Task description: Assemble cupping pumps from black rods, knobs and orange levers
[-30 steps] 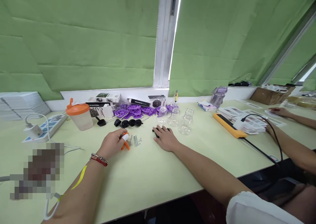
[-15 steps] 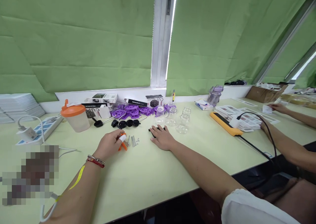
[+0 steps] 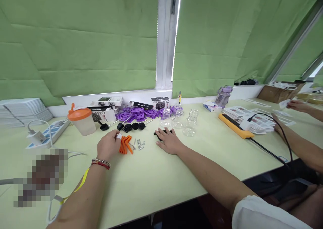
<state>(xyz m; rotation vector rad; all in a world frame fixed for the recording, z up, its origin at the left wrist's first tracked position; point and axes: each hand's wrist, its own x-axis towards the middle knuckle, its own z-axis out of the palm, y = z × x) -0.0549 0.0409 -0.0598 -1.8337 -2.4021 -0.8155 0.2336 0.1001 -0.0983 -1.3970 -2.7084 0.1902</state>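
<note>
My left hand (image 3: 108, 145), white tape around one digit, is closed with curled fingers against the left side of a row of orange angled plastic pieces (image 3: 126, 144). What lies between its fingertips is hidden. Metal screws (image 3: 139, 144) lie just right of the orange pieces, with tiny hardware beside them. My right hand (image 3: 169, 142) rests flat, fingers spread, over small black parts (image 3: 158, 136) that it partly covers. Behind the hands lie black round-ended parts (image 3: 135, 126) and purple plastic parts (image 3: 137, 113). Clear bottle-shaped pieces (image 3: 189, 128) stand beyond my right hand.
An orange-lidded cup (image 3: 82, 123) and white power strip (image 3: 51, 132) sit left. Cup holder boxes (image 3: 103, 114) line the back. Right are a purple bottle (image 3: 224, 97), a yellow-black power strip (image 3: 234, 126) with cable, printed sheets (image 3: 257, 121) and another person's hands (image 3: 300, 106).
My left hand has shifted left off the orange pieces, which now show as a row. The right hand stays flat on the black parts. The view has turned slightly left.
</note>
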